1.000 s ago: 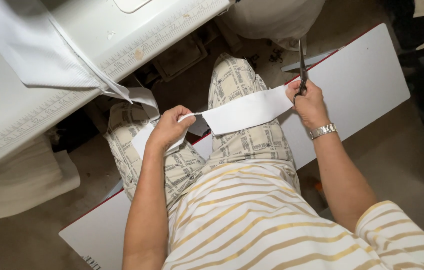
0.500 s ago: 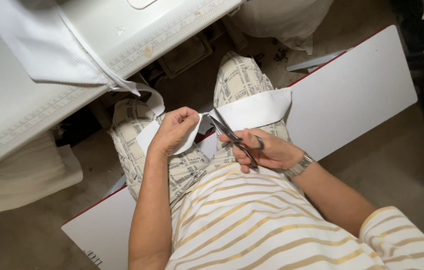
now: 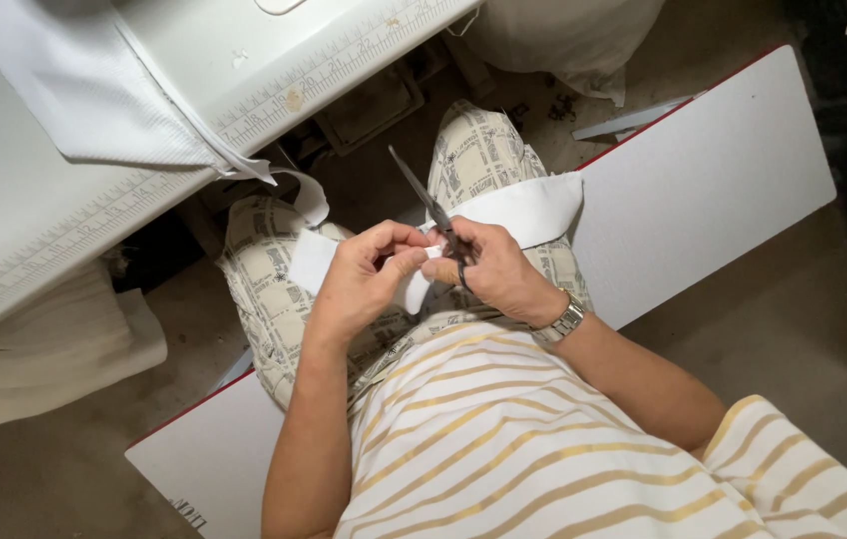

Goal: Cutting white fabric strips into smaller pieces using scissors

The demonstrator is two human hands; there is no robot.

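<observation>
Right hand (image 3: 498, 274) grips scissors (image 3: 428, 205), blades pointing to 11 o'clock. Left hand (image 3: 364, 284) pinches white fabric strip (image 3: 533, 210), its long axis running 8 to 2 o'clock.

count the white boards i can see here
2: one white board behind the right hand with scissors, another at lower left. More may be hidden.

White board (image 3: 713, 160) under lap; ruled sewing table (image 3: 54, 230) upper left.
</observation>
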